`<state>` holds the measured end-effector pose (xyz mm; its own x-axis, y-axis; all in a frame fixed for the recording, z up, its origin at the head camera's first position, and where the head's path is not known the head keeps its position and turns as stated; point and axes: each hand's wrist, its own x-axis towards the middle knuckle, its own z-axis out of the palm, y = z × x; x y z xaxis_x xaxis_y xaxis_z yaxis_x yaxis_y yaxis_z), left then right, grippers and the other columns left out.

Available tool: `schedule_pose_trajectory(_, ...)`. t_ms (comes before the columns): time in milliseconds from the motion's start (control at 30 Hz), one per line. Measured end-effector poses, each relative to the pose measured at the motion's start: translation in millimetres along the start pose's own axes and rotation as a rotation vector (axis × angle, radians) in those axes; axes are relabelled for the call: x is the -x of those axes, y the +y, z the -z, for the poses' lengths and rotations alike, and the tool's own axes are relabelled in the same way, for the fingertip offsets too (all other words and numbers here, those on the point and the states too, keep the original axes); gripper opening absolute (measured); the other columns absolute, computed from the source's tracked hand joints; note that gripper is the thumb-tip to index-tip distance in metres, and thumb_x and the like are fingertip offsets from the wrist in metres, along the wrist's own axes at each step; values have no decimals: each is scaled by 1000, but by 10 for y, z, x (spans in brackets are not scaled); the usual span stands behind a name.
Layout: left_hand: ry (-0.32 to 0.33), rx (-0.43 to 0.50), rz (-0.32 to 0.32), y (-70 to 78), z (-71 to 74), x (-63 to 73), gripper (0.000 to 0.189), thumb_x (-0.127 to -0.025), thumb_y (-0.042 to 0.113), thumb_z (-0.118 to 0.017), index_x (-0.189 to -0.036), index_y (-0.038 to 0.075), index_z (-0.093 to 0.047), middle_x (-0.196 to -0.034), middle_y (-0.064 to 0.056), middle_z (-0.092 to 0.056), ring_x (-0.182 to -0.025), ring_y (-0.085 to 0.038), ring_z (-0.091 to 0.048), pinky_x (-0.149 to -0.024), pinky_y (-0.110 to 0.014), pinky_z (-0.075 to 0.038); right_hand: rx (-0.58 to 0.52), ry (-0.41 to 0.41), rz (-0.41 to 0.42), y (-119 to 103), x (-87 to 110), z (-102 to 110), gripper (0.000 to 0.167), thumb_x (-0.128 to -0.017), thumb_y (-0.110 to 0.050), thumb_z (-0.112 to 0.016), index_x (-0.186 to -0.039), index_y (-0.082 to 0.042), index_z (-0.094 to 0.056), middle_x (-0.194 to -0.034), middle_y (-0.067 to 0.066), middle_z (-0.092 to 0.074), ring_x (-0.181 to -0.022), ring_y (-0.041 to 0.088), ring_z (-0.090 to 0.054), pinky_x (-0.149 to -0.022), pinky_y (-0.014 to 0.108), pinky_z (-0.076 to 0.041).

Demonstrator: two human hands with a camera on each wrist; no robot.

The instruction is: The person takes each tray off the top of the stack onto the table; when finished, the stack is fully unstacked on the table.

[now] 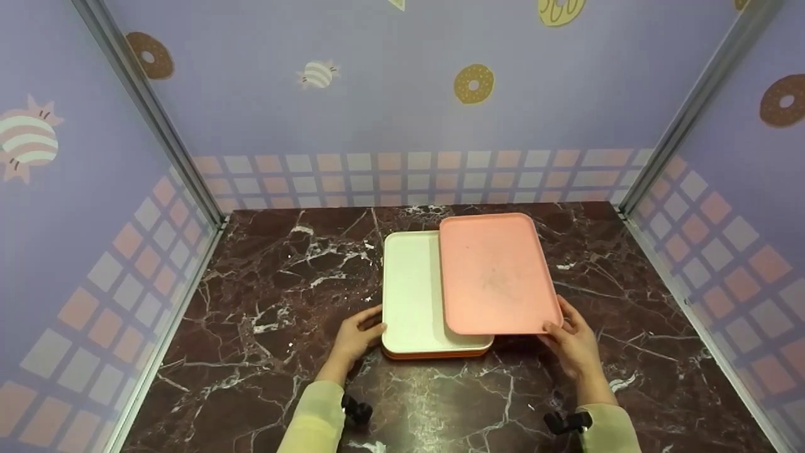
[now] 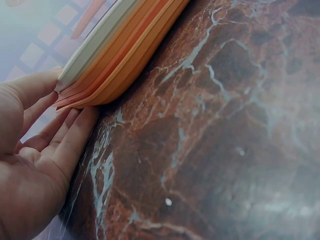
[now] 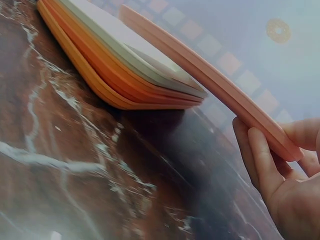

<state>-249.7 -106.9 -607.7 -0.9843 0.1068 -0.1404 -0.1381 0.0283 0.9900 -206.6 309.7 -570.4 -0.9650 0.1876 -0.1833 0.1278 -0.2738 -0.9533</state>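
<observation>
A pink tray [image 1: 497, 277] is held by its near right corner in my right hand [image 1: 572, 343], thumb over the rim and fingers beneath. In the right wrist view this pink tray [image 3: 210, 82] tilts, its left side raised over the stack. Below it lies a white tray [image 1: 409, 289], partly covered, on top of several orange trays [image 1: 434, 355]. My left hand [image 1: 357, 336] grips the stack at its near left side. The left wrist view shows the thumb at the rim of the white tray [image 2: 95, 52] and the fingers at the lower edge of the orange trays [image 2: 127, 67].
The stack stands on a dark red marbled tabletop [image 1: 283, 302]. Patterned purple panels close it in at the back [image 1: 390, 113], on the left [image 1: 82, 207] and on the right [image 1: 742, 207], joined by grey metal posts. Each wrist carries a small black mount.
</observation>
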Motion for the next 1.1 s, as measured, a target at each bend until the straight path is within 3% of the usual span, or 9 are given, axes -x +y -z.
schedule_pose_trajectory(300, -4, 16, -4, -17, 10, -6, 53, -96, 3, -70, -145, -8, -53, -142, -35, -57, -124, -34, -66, -93, -39, -62, -34, 38, -4, -167, -127, 201, 76, -100, 11, -54, -165, -7, -19, -102, -19, -70, -91, 2, -68, -79, 20, -62)
schedule_pose_trajectory(567, -5, -16, 4, 16, 6, 20, 54, -96, 7, -71, -146, -5, -54, -144, -32, -56, -128, -39, -63, -94, -40, -62, -108, 58, -50, -379, -285, 393, 82, -99, 8, -57, -167, -14, -15, -103, -18, -69, -89, 3, -71, -81, 21, -63)
schedule_pose_trajectory(867, 3, -19, 8, 15, 1, 15, 54, -96, 7, -71, -146, -5, -54, -145, -32, -56, -130, -41, -62, -94, -40, -62, -127, -10, -92, -515, -555, 615, 87, -99, 10, -55, -168, -16, -8, -101, -8, -64, -83, 5, -71, -80, 22, -63)
schedule_pose_trajectory(1100, 2, -27, 6, -18, 3, -15, 53, -96, 8, -71, -145, -5, -55, -144, -31, -56, -130, -40, -61, -95, -39, -62, -98, -68, -130, -541, -754, 712, 88, -101, 7, -54, -168, -20, -3, -116, -14, -56, -87, 4, -68, -83, 21, -61)
